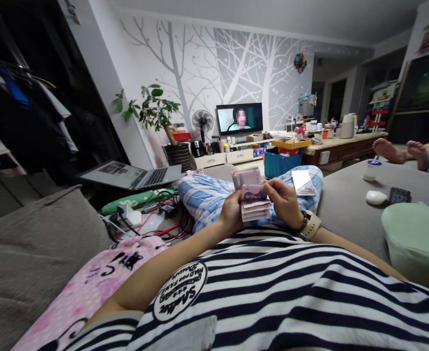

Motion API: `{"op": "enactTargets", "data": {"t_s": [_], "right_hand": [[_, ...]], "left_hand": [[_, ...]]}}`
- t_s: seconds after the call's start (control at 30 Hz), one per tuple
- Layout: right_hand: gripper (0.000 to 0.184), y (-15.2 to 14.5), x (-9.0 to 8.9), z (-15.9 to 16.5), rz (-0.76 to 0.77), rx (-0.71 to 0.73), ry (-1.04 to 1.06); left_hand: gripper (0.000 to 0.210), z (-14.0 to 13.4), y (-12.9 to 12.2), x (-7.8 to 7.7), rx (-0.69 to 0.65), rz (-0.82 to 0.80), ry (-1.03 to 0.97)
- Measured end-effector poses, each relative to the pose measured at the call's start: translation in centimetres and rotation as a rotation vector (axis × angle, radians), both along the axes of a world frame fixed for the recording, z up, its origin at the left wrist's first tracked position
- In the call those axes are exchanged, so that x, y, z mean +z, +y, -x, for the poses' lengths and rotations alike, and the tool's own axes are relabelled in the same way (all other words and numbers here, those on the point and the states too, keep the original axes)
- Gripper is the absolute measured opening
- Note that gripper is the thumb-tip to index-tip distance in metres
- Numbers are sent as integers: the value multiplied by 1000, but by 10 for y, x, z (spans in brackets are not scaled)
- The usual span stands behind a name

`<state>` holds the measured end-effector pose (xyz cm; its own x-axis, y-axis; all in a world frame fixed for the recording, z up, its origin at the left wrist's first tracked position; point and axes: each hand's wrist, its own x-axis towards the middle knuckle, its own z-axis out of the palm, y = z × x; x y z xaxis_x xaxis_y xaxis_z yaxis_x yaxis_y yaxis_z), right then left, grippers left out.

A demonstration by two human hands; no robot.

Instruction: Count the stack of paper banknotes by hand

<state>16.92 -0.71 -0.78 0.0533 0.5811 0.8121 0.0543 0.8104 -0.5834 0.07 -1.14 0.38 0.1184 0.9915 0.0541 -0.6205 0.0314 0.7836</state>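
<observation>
Indoors, on a grey couch [349,217], a person in a striped shirt [280,287] sits with legs in blue checked trousers [199,195] folded out in front. From where I stand, the bundle of banknotes [246,178] is above the lap, directly between the two hands, straight ahead of the torso. The bundle stretches away from the body, while the purple note [254,193] lies across it, long axis running roughly from one hand to the other. The left hand [231,214], half closed, grips the bundle's left side; the right hand [284,202], nearly closed, has thumb and forefinger on the purple note's right end. Neither hand is the nearer, since both touch money, and that crosswise span between them seems the relation that counts. Hidden from me are most of the left fingers, behind the notes, and I cannot tell whether the upper and lower parts make one folded stack or two; the number of notes is unreadable, though a small figure 5 [247,189] shows
</observation>
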Motion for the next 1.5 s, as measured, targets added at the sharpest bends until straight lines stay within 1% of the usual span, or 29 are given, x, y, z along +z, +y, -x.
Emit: {"op": "enactTargets", "data": {"t_s": [0.17, 0.33, 0.57, 0.83, 1.07, 1.3, 1.5], "right_hand": [[57, 0, 0, 0, 3, 6, -7], [57, 0, 0, 1, 4, 14, -7], [59, 2, -3, 0, 0, 18, -14], [57, 4, -5, 0, -16, 12, -18], [56, 2, -2, 0, -27, 41, -6], [59, 1, 0, -1, -29, 52, -12], [63, 1, -1, -2, -8, 72, -13]], "left_hand": [[21, -2, -2, 2, 20, 16, -11], [27, -2, -6, 4, 2, -19, 22], [36, -1, -2, 1, -22, -30, 27], [31, 3, 4, -3, -4, -13, -1], [42, 4, 5, -3, -29, -18, 10], [35, 3, 3, 0, -3, -11, 0], [41, 5, 6, -4, -31, 5, -14]]}}
